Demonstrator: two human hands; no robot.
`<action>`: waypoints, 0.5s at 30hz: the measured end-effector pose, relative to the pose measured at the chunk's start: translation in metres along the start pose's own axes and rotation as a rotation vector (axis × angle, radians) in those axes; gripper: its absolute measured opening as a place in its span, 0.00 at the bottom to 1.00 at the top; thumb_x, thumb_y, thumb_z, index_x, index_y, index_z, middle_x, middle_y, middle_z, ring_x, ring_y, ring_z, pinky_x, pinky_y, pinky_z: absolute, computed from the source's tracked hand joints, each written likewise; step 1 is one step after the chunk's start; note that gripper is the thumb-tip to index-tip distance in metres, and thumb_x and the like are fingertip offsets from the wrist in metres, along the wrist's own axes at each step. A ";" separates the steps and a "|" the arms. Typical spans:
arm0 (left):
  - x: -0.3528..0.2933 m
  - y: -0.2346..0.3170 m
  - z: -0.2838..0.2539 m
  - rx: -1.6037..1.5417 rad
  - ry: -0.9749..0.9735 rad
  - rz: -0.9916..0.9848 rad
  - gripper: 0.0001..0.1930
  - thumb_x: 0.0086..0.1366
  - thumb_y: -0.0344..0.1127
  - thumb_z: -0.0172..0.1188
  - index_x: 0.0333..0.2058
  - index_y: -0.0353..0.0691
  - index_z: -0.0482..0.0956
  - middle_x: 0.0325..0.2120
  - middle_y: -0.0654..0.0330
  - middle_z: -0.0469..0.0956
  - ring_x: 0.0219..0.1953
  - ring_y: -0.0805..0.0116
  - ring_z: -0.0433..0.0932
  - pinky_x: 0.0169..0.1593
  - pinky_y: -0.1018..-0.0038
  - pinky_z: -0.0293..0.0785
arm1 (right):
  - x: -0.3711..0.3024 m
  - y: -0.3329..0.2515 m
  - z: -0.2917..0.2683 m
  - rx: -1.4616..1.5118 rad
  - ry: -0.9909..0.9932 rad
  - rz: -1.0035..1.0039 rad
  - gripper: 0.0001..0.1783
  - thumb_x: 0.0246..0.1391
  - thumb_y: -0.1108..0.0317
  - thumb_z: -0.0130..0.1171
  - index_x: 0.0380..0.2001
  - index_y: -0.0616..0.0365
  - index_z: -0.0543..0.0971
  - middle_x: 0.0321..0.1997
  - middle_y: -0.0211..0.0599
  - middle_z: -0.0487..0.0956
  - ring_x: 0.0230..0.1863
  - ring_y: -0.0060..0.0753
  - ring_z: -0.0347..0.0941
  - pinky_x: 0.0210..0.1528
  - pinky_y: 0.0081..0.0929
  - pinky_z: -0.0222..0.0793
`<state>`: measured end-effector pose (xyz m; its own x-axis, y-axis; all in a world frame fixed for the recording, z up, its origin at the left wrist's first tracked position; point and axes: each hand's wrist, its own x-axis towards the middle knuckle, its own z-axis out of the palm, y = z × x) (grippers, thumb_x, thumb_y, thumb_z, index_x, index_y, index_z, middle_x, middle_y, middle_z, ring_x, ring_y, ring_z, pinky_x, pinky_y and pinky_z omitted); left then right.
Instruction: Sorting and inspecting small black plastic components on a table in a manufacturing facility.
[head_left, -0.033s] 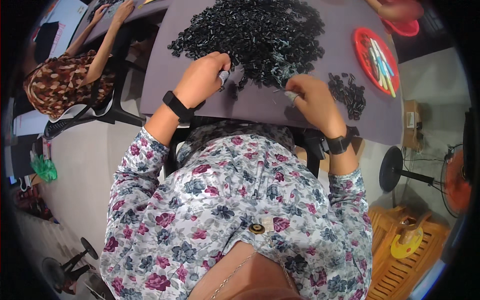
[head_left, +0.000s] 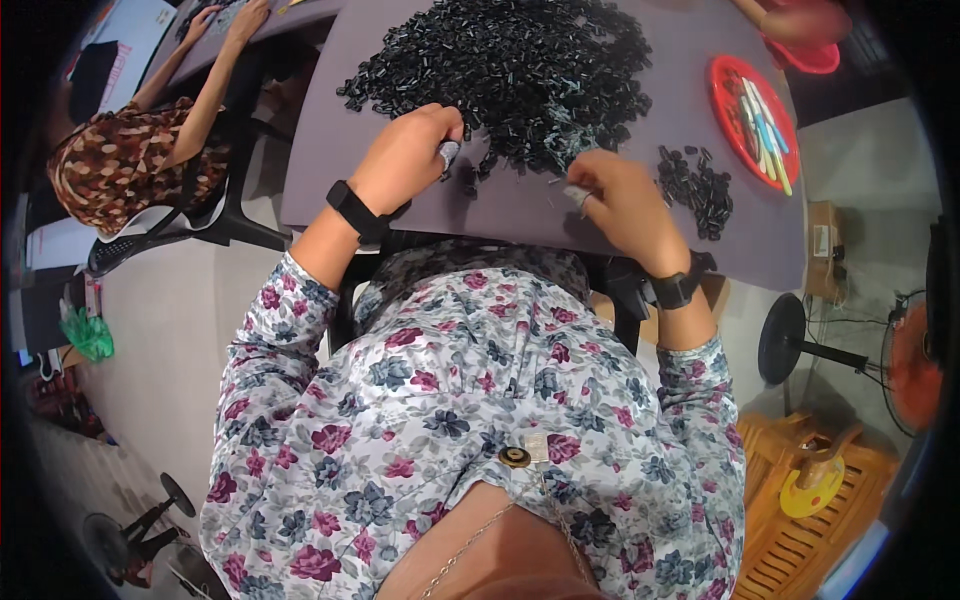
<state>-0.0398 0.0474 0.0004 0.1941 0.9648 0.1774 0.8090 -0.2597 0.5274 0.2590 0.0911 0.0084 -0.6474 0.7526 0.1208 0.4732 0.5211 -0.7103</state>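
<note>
A large heap of small black tube-like pieces (head_left: 480,70) covers the far middle of the table, with thin greyish shavings (head_left: 572,125) among them. At the heap's near left edge is my left hand (head_left: 412,150), its fingers closed in a pinch, with a grey wrap on the thumb. Whatever it pinches is too small to make out. My right hand (head_left: 625,205) hovers by the heap's near right edge, fingers curled toward a thumb with a similar pale wrap. Its fingers hide what they hold, if anything. A smaller pile of black pieces (head_left: 695,190) lies to its right.
On the table's (head_left: 330,190) right side stands a red tray (head_left: 722,105) with several white, blue and yellow-green sticks. Another person (head_left: 140,165) works at the far left; a blurred arm (head_left: 800,22) shows at the top right. A fan (head_left: 910,360) and wooden chair (head_left: 810,530) stand right.
My right thumb has shifted slightly to the left. My left hand keeps its pinch, and the piles look the same.
</note>
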 end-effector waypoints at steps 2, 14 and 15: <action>-0.001 -0.002 0.004 -0.036 0.037 0.037 0.17 0.51 0.15 0.55 0.40 0.35 0.78 0.36 0.49 0.79 0.42 0.43 0.79 0.44 0.56 0.74 | 0.003 -0.005 0.007 -0.033 -0.064 -0.021 0.07 0.52 0.77 0.62 0.36 0.64 0.79 0.34 0.47 0.80 0.37 0.50 0.79 0.40 0.41 0.74; -0.004 0.004 0.020 -0.225 0.033 0.062 0.20 0.51 0.13 0.55 0.42 0.35 0.84 0.37 0.49 0.82 0.44 0.47 0.82 0.49 0.61 0.78 | 0.018 -0.001 0.022 -0.240 -0.119 -0.115 0.08 0.47 0.77 0.63 0.33 0.62 0.77 0.36 0.46 0.80 0.40 0.57 0.79 0.42 0.48 0.74; -0.004 0.003 0.022 -0.193 0.036 0.067 0.19 0.51 0.13 0.55 0.41 0.35 0.84 0.37 0.49 0.82 0.44 0.47 0.82 0.48 0.61 0.78 | 0.018 -0.002 0.022 -0.247 -0.108 -0.119 0.09 0.47 0.77 0.64 0.34 0.62 0.77 0.37 0.46 0.80 0.41 0.56 0.79 0.42 0.48 0.74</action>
<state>-0.0258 0.0439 -0.0164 0.2211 0.9441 0.2447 0.6732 -0.3293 0.6621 0.2333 0.0949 -0.0036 -0.7605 0.6401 0.1096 0.5126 0.6953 -0.5038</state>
